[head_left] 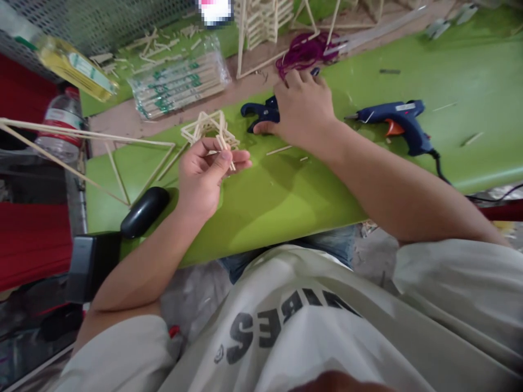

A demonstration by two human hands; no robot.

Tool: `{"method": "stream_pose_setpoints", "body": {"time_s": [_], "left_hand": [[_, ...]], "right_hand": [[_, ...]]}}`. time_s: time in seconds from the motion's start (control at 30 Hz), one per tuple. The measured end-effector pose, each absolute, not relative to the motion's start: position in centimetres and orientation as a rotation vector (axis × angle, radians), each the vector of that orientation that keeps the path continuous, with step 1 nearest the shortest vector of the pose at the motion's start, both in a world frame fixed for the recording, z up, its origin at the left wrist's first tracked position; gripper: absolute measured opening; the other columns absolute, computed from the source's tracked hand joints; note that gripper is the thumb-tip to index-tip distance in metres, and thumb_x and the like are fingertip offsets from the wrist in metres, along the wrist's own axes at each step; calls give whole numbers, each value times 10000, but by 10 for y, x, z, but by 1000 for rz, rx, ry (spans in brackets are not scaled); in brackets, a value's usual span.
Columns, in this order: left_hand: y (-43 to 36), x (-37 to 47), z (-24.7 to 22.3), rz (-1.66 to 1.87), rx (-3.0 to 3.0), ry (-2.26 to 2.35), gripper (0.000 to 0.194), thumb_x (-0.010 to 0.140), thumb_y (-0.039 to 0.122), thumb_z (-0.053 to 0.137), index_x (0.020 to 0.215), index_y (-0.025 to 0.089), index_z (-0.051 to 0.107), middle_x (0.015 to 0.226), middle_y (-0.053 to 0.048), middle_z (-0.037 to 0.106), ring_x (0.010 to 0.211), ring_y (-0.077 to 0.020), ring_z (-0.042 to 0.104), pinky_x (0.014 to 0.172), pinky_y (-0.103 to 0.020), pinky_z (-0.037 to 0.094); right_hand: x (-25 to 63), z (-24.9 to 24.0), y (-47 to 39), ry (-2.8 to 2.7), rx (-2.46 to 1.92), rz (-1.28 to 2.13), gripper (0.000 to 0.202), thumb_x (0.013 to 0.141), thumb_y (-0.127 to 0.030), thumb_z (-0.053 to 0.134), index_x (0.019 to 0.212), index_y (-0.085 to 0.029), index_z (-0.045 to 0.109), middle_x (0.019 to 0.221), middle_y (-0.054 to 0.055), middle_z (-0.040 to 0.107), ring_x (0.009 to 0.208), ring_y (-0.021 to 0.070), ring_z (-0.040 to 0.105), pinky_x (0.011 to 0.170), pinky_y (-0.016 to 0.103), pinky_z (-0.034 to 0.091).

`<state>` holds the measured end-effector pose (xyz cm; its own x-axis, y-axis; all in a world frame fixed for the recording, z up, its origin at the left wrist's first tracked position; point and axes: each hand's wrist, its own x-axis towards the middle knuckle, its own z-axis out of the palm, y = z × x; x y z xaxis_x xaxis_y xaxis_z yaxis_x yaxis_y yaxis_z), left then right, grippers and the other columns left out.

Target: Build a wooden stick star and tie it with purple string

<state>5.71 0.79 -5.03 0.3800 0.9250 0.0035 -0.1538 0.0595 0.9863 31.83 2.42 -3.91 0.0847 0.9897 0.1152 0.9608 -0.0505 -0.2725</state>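
Observation:
My left hand [202,177] is closed, pinching a few short, thin wooden sticks [222,142] between thumb and fingers. Just beyond it lies a small star-like frame of wooden sticks [204,122]; I cannot tell whether the held sticks join it. My right hand [304,103] reaches over a dark blue hand tool [261,111] with curved jaws, its fingers curled round the far side and the thumb on the near side. The palm hides most of that tool. A loose stick [279,150] lies on the green tabletop [278,201] below the right hand.
To the right lies a blue glue gun [394,120] with its cord. Purple string [304,54], a bag of sticks [180,81] and a stick lattice [265,22] are at the back. At left are a triangular stick frame [118,169], a black case [145,212] and bottles [73,65].

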Motion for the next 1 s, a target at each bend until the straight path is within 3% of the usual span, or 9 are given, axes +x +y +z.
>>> {"method": "stream_pose_setpoints", "body": {"time_s": [0.07, 0.13, 0.23, 0.3, 0.43, 0.57, 0.7, 0.93, 1.0], "left_hand": [[8, 55, -53, 969, 1233, 823, 496, 900, 596, 1053, 1016, 244, 724, 961, -28, 893, 977, -237, 918, 937, -401, 817], [9, 54, -55, 967, 1229, 838, 487, 912, 595, 1044, 1018, 244, 724, 962, -28, 892, 987, -242, 921, 930, -405, 820], [9, 54, -58, 978, 1217, 846, 475, 909, 568, 1048, 1007, 237, 722, 946, -25, 887, 993, -257, 926, 926, -423, 827], [9, 54, -59, 988, 1218, 843, 465, 913, 555, 1049, 1015, 232, 730, 948, -26, 888, 983, -261, 928, 929, -436, 830], [9, 53, -62, 981, 1232, 856, 397, 966, 528, 1014, 1115, 217, 817, 1018, -52, 909, 991, -253, 929, 960, -426, 829], [9, 51, -63, 964, 1233, 843, 337, 1014, 494, 974, 1158, 204, 879, 1037, -56, 920, 973, -240, 929, 955, -405, 825], [9, 51, -64, 972, 1212, 798, 240, 1033, 430, 963, 1124, 219, 895, 1027, -34, 923, 971, -217, 929, 935, -353, 818], [9, 53, -72, 973, 1209, 779, 341, 1016, 518, 971, 1168, 235, 857, 1027, -22, 912, 994, -207, 924, 950, -358, 815], [8, 53, -74, 977, 1205, 770, 358, 1013, 534, 970, 1161, 235, 841, 1026, -19, 897, 1015, -210, 923, 941, -358, 815]], "right_hand": [[324, -35, 20, -2016, -2031, 104, 937, 1134, -773, 696, 1696, -27, 621, 1760, 337, 597, 1619, 515, 563, 1353, 712, 431], [330, -27, 13, -2103, -1942, 49, 697, 1156, -681, 701, 1591, -136, 717, 1703, 251, 653, 1538, 446, 589, 1307, 658, 465], [332, -15, 0, -2328, -1848, 167, 381, 1132, -559, 713, 1320, -253, 839, 1435, 143, 792, 1270, 365, 669, 1075, 533, 535], [328, -10, -8, -2480, -1885, 269, 274, 1095, -398, 699, 1272, -263, 858, 1354, 123, 824, 1154, 349, 707, 912, 467, 508], [311, -9, -18, -2662, -1945, 271, 308, 1003, -98, 635, 1165, -213, 870, 1307, 124, 852, 1101, 347, 779, 785, 407, 430], [298, -11, -27, -2765, -1943, 182, 424, 1044, -1, 489, 1271, -127, 823, 1277, 183, 833, 1102, 361, 802, 743, 401, 441], [304, -16, -31, -2800, -1887, 129, 449, 1060, -11, 416, 1355, -66, 750, 1281, 243, 809, 1111, 386, 794, 800, 437, 512], [320, -11, -26, -1901, -1441, 848, 88, 1121, -319, 642, 1187, -273, 676, 1054, 68, 805, 911, 258, 738, 869, 411, 593], [309, -9, -28, -1676, -1273, 984, 213, 1078, -389, 733, 1262, -303, 669, 988, 40, 790, 877, 259, 746, 852, 426, 622]]}}
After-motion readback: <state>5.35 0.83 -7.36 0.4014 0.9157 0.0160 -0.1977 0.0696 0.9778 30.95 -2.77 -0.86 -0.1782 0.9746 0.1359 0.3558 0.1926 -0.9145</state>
